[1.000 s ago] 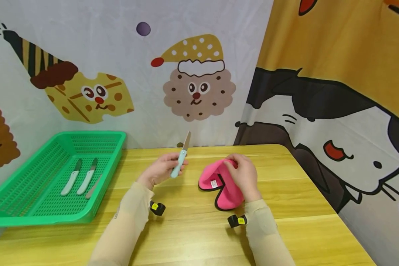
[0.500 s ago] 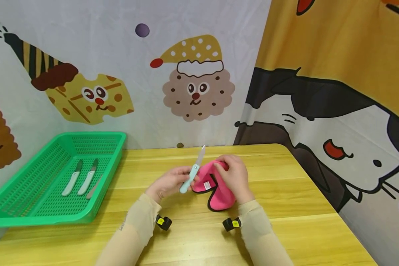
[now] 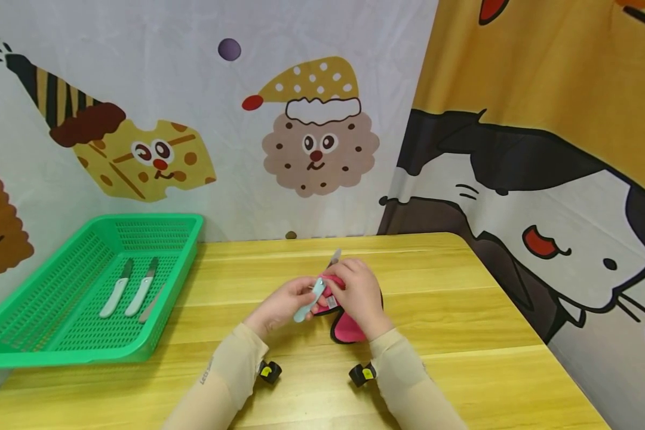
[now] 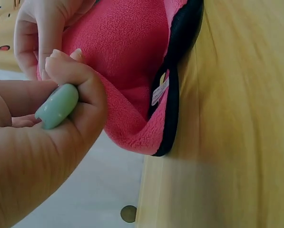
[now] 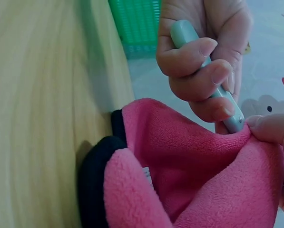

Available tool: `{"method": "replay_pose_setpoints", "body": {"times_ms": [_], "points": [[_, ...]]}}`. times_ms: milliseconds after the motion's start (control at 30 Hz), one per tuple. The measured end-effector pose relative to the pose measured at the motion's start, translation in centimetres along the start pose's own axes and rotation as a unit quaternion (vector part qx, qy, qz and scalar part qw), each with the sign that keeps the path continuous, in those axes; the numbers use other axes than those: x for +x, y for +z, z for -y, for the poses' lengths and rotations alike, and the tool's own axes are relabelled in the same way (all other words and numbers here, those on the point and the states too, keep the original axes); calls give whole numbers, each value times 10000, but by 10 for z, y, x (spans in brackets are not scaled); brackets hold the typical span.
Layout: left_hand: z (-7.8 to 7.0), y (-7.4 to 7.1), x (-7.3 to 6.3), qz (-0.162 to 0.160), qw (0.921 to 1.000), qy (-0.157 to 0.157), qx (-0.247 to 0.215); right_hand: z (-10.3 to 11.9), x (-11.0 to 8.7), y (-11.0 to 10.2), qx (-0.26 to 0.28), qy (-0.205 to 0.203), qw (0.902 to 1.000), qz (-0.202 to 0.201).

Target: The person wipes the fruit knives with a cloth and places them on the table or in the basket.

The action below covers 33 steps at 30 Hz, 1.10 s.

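Note:
My left hand (image 3: 283, 303) grips the pale mint handle of a small folding knife (image 3: 307, 306), its blade unfolded. The blade's tip shows beyond my right hand (image 3: 361, 294); the rest is hidden. Between thumb and fingers, my right hand pinches a pink fleece cloth piece (image 3: 350, 330) with black edging and a white label. In the right wrist view, the pinched fold of fleece (image 5: 189, 133) meets the pivot end of the knife handle (image 5: 183, 33). From the left wrist, the handle's butt (image 4: 61, 107) pokes out of the curled fingers, with the fleece (image 4: 118, 57) behind.
A green plastic basket (image 3: 140, 217) stands at the left of the wooden table (image 3: 462, 358). Inside lie two white-handled knives, one (image 3: 116, 294) beside the other (image 3: 140, 294), and a third item partly hidden by the wall. A cartoon-printed curtain (image 3: 236, 179) hangs behind.
My left hand has moved right and slightly down with the knife, up to the cloth. My right hand has shifted left with the cloth and now covers most of the blade.

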<state>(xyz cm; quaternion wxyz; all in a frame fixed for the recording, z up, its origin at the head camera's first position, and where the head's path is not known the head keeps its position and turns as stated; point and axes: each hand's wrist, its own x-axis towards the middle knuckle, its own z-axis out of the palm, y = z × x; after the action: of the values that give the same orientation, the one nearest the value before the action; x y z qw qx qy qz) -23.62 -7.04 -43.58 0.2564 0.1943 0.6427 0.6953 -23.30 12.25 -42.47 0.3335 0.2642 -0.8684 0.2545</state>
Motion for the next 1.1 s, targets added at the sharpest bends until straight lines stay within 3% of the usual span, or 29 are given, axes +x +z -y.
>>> {"method": "replay_pose_setpoints", "body": {"times_ms": [233,600,833,1100], "points": [[-1,0,-5,-77,9997,-80,196,1,-2,1,-167,53,9998,-7],[-6,3,-14,218,9992,-260,206,-7,1,-5,-357,351,9975,-504],[-11,2,-18,391,9983,-278,336,-14,3,-13,-431,394,9958,-707],[-15,1,-21,585,9973,-242,375,-21,6,-27,-456,736,9921,-904]]}}
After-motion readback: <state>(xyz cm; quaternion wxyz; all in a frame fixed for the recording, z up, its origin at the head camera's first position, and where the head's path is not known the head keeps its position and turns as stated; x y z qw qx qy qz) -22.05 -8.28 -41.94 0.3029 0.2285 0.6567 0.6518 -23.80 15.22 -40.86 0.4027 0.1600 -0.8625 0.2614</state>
